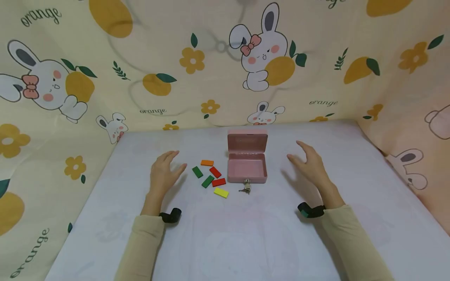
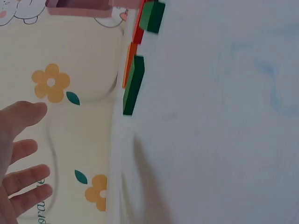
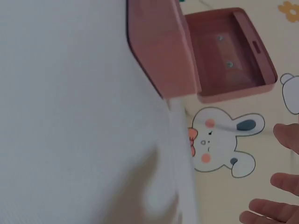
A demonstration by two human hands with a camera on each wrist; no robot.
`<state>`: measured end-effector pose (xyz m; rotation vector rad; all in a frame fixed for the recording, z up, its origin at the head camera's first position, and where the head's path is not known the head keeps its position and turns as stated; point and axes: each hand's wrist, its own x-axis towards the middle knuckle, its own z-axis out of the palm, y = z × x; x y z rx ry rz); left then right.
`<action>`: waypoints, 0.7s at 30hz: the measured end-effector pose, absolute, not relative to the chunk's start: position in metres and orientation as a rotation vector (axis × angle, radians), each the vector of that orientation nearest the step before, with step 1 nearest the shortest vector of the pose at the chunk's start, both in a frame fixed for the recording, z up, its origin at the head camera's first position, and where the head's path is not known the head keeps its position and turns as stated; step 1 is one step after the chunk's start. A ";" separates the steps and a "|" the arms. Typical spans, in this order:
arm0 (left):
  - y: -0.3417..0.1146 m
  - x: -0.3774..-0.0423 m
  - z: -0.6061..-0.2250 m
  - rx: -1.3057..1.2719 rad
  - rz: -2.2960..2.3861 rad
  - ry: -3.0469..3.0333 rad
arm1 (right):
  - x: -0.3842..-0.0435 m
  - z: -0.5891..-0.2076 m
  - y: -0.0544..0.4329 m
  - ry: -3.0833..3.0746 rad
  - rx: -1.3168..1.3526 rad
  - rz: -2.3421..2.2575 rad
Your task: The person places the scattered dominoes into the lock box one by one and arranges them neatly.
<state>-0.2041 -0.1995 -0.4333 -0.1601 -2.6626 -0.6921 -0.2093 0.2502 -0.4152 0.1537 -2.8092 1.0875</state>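
Note:
A pink metal box (image 1: 247, 180) stands on the table with its lid (image 1: 247, 143) raised, and nothing shows inside it. Keys (image 1: 245, 190) hang from the lock at its front. Left of the box lie several small blocks: an orange block (image 1: 207, 162), two green blocks (image 1: 197, 172), two red blocks (image 1: 218, 182) and a yellow block (image 1: 221, 192). My left hand (image 1: 164, 173) is held above the table left of the blocks, fingers spread and holding nothing. To the right of the box, my right hand (image 1: 311, 164) hovers with thumb and fingers apart, also holding nothing.
A white cloth covers the table (image 1: 225, 242). Behind it and along both sides hangs a cream curtain (image 1: 197, 23) printed with rabbits, oranges and flowers. Each wrist wears a black camera mount, the left mount (image 1: 171, 216) and the right mount (image 1: 311, 211).

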 end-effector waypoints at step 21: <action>-0.182 -0.209 -0.456 0.049 -1.362 -2.777 | -0.209 -0.443 0.216 -2.739 0.235 1.771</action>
